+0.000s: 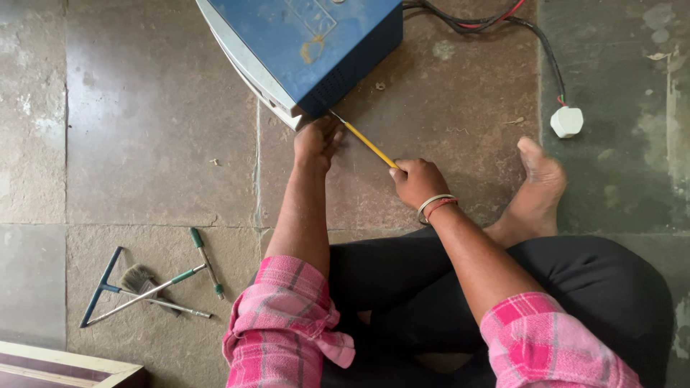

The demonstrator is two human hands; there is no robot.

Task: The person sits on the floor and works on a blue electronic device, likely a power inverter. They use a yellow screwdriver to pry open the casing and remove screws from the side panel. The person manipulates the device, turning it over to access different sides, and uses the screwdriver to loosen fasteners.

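A blue metal box (309, 36) with a white front panel stands on the stone floor at the top centre. My left hand (316, 140) presses against its near lower corner. My right hand (417, 181) grips a yellow-handled screwdriver (368, 142), whose tip touches the side of the box close to that corner. Bangles sit on my right wrist. I sit cross-legged in black trousers and pink checked sleeves, with my bare foot (539, 183) out to the right.
Cables (532, 29) run from the box's back to a white plug (566, 121) at the upper right. At lower left lie a blue T-handled tool (108, 287), a small brush (140, 279) and two green-handled screwdrivers (205, 259). A wooden frame corner (65, 363) is bottom left.
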